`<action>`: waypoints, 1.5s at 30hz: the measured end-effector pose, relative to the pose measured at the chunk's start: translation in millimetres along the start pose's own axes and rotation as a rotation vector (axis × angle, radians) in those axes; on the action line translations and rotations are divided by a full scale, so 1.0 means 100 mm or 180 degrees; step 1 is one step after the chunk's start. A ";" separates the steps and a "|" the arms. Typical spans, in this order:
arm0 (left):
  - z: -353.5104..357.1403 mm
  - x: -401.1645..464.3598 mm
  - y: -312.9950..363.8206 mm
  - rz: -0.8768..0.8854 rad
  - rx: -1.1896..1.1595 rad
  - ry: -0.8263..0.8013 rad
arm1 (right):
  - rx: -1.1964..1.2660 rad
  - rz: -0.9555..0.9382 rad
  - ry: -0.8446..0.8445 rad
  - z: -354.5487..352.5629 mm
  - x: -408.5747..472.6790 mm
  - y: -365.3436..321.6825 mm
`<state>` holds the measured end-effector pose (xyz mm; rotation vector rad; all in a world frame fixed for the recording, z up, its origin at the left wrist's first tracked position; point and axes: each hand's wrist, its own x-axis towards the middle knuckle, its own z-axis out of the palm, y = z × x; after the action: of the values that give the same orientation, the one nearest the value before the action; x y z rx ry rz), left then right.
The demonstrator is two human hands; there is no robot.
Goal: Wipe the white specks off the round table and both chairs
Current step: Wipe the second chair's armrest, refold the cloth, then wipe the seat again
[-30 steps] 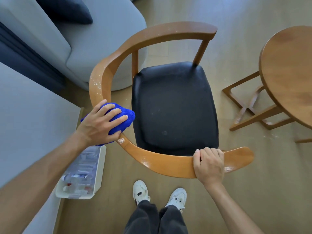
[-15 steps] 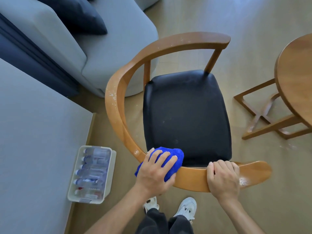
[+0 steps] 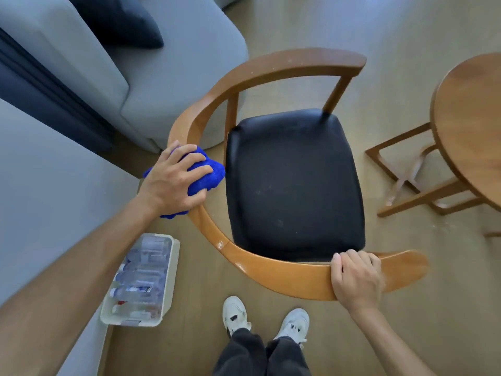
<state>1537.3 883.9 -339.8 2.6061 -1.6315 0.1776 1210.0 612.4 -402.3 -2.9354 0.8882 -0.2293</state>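
A wooden chair (image 3: 271,270) with a curved rail and a black seat (image 3: 295,185) stands below me. My left hand (image 3: 173,180) presses a bunched blue cloth (image 3: 208,175) onto the rail's left side. My right hand (image 3: 355,278) grips the near rail toward its right end. A few white specks show on the far part of the rail (image 3: 292,61) and just beyond the cloth. The round wooden table (image 3: 471,126) is at the right edge, partly cut off.
A grey sofa (image 3: 168,63) with a dark cushion (image 3: 119,20) sits behind the chair at the left. A white bin of bottles (image 3: 141,280) lies on the floor beside a grey surface. The table's wooden base (image 3: 423,196) and my white shoes (image 3: 235,313) are nearby.
My left hand slid the blue cloth from the near rail by my right hand back up along the left side of the rail. My right hand kept its grip.
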 end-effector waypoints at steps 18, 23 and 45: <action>0.14 -0.31 0.55 0.0364 -0.0128 -0.0078 | 0.0129 -0.0050 -0.0272 0.28 0.05 -1.82; -0.04 0.10 -0.29 0.0313 -0.0235 -0.0145 | 0.0243 -0.0074 -0.0374 0.25 0.05 -1.84; -0.07 -0.27 0.00 -0.4679 -0.1444 0.1906 | 0.1385 -0.4655 -0.0536 0.03 2.48 -2.88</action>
<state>1525.7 908.6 -335.9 2.3047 0.4896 0.3522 1571.8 713.6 -344.0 -2.4712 -1.2420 -0.1682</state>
